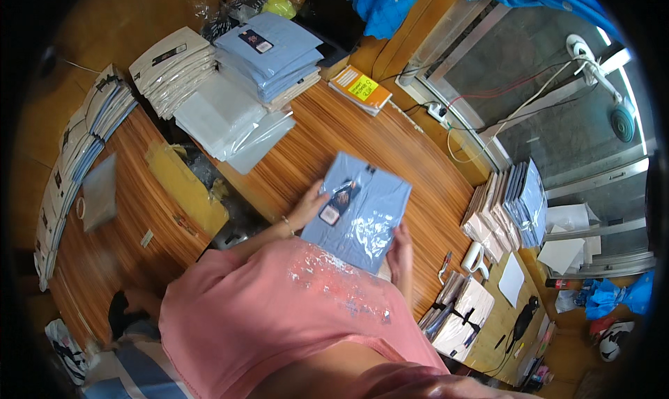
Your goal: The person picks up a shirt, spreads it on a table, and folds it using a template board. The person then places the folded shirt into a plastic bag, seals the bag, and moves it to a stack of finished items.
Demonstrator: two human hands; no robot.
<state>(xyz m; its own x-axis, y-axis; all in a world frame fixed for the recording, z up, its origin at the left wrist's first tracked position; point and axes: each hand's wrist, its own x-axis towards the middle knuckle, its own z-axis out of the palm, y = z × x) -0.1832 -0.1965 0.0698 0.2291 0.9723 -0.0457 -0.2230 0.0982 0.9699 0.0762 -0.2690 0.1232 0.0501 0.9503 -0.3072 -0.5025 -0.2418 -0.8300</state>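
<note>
A folded light-blue garment in a glossy clear plastic bag (376,200) is held tilted in front of my chest, above the wooden table (425,183). It has a dark label with a pale patch on its left part and a small dark tab at its far edge. My left hand (309,205) grips the pack's left edge, the thumb lying on top. At the lower right edge, my right hand (400,254) is closed on the same pack; some of its fingers are hidden beneath it.
Bagged blue garments (272,43) and white ones (174,71) are stacked at the far left, with clear plastic bags (216,117) before them. An orange-and-yellow notebook (360,89) lies at the back. More packs (498,207), a white mug (474,258) and a tape-covered stack (463,315) stand right.
</note>
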